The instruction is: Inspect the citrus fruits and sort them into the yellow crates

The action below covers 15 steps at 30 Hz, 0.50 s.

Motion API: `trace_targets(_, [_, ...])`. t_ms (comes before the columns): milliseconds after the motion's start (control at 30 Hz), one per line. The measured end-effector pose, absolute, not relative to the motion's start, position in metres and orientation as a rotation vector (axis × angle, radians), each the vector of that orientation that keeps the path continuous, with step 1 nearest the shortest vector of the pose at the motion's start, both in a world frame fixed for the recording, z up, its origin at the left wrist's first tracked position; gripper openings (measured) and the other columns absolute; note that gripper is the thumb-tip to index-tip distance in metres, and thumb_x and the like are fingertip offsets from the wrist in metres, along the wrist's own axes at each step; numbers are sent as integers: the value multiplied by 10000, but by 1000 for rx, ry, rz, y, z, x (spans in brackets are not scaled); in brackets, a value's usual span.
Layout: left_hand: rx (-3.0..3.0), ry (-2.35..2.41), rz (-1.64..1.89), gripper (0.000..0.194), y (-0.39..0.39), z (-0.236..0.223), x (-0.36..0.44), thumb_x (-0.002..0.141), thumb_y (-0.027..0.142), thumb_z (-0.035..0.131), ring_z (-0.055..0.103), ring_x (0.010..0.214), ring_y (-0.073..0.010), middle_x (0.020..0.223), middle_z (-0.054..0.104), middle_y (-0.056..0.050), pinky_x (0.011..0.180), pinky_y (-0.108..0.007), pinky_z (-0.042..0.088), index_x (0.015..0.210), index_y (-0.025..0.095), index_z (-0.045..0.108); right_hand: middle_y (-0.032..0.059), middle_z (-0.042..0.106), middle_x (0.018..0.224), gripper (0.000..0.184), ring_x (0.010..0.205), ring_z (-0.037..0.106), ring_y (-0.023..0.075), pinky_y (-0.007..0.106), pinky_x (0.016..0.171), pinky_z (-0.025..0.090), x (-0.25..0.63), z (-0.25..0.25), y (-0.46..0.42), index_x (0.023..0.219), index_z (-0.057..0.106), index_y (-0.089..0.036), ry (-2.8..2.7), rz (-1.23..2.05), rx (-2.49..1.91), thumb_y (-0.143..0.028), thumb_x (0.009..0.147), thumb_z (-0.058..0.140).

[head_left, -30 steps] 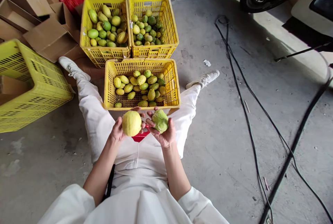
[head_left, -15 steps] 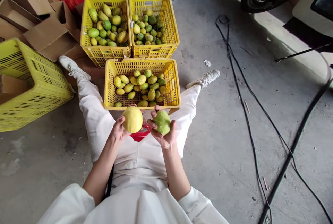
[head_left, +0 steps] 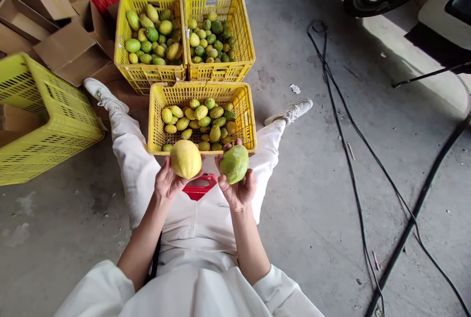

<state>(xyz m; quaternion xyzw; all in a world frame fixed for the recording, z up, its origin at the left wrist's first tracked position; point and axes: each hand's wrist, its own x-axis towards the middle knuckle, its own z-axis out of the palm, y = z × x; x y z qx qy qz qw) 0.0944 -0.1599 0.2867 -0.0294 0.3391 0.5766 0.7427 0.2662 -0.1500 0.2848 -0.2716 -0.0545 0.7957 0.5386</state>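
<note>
A large yellow lemon (head_left: 186, 159) rests in my left hand (head_left: 167, 180), its pointed end turned toward me and my fingers curled round its sides. My right hand (head_left: 241, 192) grips a green lemon (head_left: 234, 164) with bumpy skin, thumb and fingers around it. Both fruits are held up side by side, apart from each other, at the near rim of a yellow plastic crate (head_left: 200, 152). Inside that crate lie several smaller yellow and green lemons (head_left: 204, 123). Between my legs, below the hands, part of a red plastic seat (head_left: 198, 190) shows.
Behind stand two more yellow crates, the left crate (head_left: 147, 74) and the right crate (head_left: 221, 71), both holding lemons. A yellow-green crate (head_left: 69, 125) and cardboard boxes (head_left: 69, 52) are at left. Black cables (head_left: 353, 179) cross the floor at right, near a parked scooter (head_left: 441, 13).
Both hands have risen slightly and turned the fruits. The yellow lemon's tip now faces me, and the green lemon has moved a little right and up.
</note>
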Motion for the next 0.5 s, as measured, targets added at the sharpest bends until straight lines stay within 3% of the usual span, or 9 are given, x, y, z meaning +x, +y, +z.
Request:
trace_targets(67, [-53, 736, 1242, 547, -160, 280, 95, 768, 423, 679, 486, 1291, -349, 1271, 615, -84, 979, -544, 488, 1279, 292, 538, 6, 645, 1141, 597, 819, 608, 142, 132, 402, 467, 264, 280, -150, 1197, 608, -375, -110, 1929, -603, -394, 631, 796])
trace_targets(133, [-46, 731, 1200, 577, -159, 272, 96, 722, 401, 731, 516, 1258, -348, 1250, 622, -96, 967, -530, 504, 1254, 262, 555, 1, 657, 1058, 517, 769, 598, 126, 118, 382, 437, 261, 275, -149, 1172, 626, -351, -125, 1975, -654, -381, 678, 775])
trace_targets(267, [-62, 763, 1177, 475, -158, 266, 95, 789, 350, 663, 559, 1207, -335, 1203, 641, -119, 964, -541, 502, 1233, 211, 568, 1, 658, 1090, 339, 994, 640, 196, 279, 658, 592, 253, 272, -149, 1155, 635, -324, -151, 1939, -843, -434, 836, 608])
trace_targets(367, [-62, 744, 1258, 426, -157, 273, 90, 874, 361, 489, 535, 1238, -337, 1215, 639, -130, 971, -589, 469, 1265, 203, 552, -1, 618, 1257, 369, 1150, 596, 248, 456, 902, 550, 254, 279, -148, 1205, 608, -338, -154, 1916, -776, -390, 848, 533])
trace_targets(500, [-27, 749, 1320, 443, -158, 290, 83, 861, 279, 415, 537, 1240, -320, 1218, 643, -107, 950, -586, 474, 1286, 249, 538, -2, 537, 1390, 483, 1184, 577, 252, 495, 963, 508, 260, 290, -149, 1284, 548, -368, -247, 1903, -713, -341, 806, 603])
